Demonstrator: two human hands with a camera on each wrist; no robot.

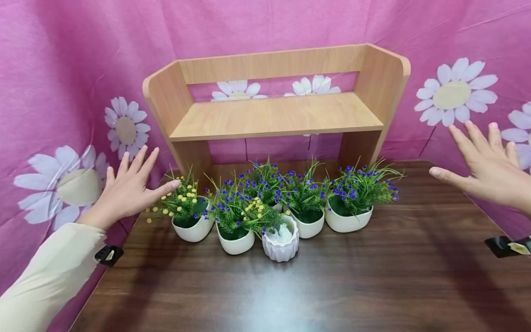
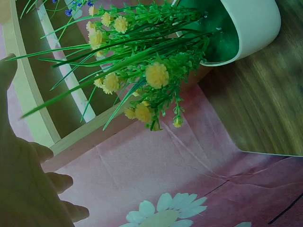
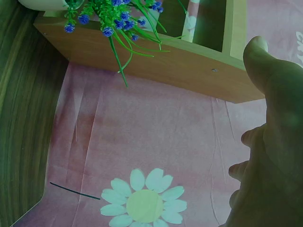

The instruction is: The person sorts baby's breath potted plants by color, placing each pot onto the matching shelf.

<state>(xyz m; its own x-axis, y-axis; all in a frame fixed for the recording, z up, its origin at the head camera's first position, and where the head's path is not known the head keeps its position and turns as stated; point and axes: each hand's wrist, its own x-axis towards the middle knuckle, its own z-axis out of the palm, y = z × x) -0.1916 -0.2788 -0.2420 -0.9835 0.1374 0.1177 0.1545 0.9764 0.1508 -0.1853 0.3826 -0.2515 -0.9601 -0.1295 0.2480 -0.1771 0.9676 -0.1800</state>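
Note:
My left hand [image 1: 132, 186] is raised with fingers spread, holding nothing; in the head view its thumb overlaps the yellow-flowered potted plant [image 1: 195, 226] at the row's left end. That plant's yellow flowers [image 2: 157, 75] fill much of the left wrist view. My right hand [image 1: 487, 166] is also spread and holds nothing, well to the right of the purple-flowered plant [image 1: 350, 221]. Between these stand several more artificial plants in white pots, among them a front-left pot [image 1: 236, 243], a middle pot [image 1: 309, 226] and a fluted pot [image 1: 280, 249] with pale filling. One pot behind is mostly hidden.
A two-level wooden shelf [image 1: 274, 115] stands behind the plants on the dark wooden table [image 1: 332, 286]. Its upper board holds nothing. Pink cloth [image 1: 265, 23] with large white daisies hangs at the back and sides. A black wrist strap [image 1: 109, 255] circles the left sleeve.

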